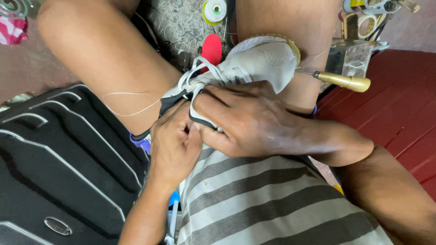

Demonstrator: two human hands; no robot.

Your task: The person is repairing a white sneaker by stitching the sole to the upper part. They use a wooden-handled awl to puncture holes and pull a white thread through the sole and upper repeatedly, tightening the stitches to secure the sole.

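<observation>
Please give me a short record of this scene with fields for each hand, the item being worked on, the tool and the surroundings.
Left hand: fingers pinched at the shoe's collar, beside the other hand.
Right hand: spread over the shoe, pressing it on the lap.
Shoe: white and grey, laces loose, held between the knees.
Awl: yellow-handled, its metal tip stuck into the shoe's toe end.
Thread: pale loop lying across the left thigh.
Surroundings: black suitcase at left, thread spool on the floor, red insole.
</observation>
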